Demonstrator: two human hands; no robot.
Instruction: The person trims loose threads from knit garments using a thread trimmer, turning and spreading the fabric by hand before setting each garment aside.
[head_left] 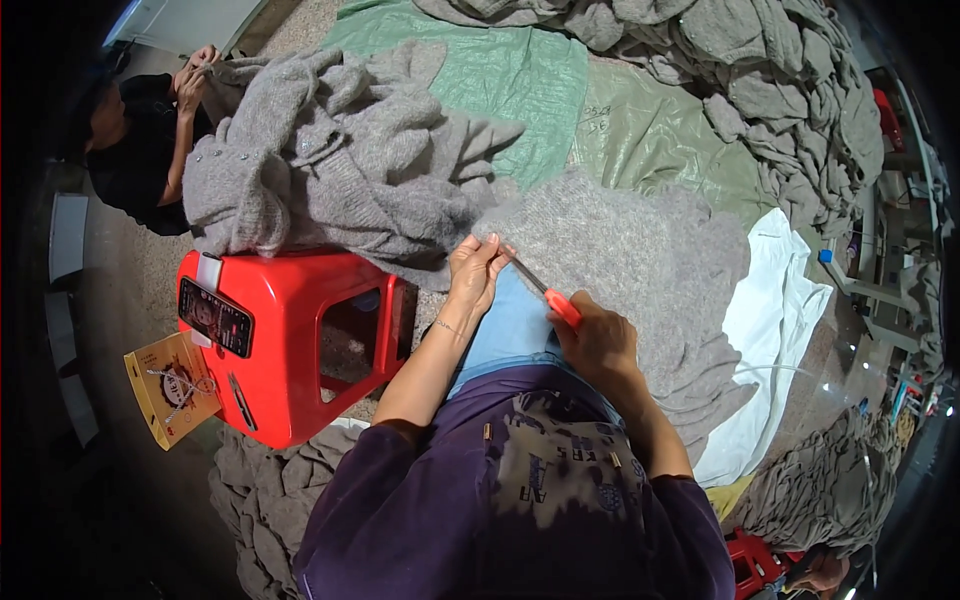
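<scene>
A fuzzy grey knitted piece point(630, 235) lies spread over my lap and out to the right. My left hand point(475, 272) pinches its near left edge, with thumb and fingertips together. In my right hand point(600, 340) is a red-handled tool point(563, 307) with a long narrow metal shaft. That shaft points up and left, and its tip reaches the left fingertips. Whether it is a pair of scissors or another tool, I cannot tell. Light blue cloth point(497, 322) shows on my leg beneath the hands.
Left of me a red plastic stool point(300, 290) bears a phone point(215, 318), small dark tweezers-like tool point(242, 402), yellow box point(172, 390) and grey knitwear heap point(350, 170). Another person point(140, 140) handles knitwear far left. More knitwear point(760, 80) lies beyond green sheeting point(510, 75); white plastic point(765, 330) lies right.
</scene>
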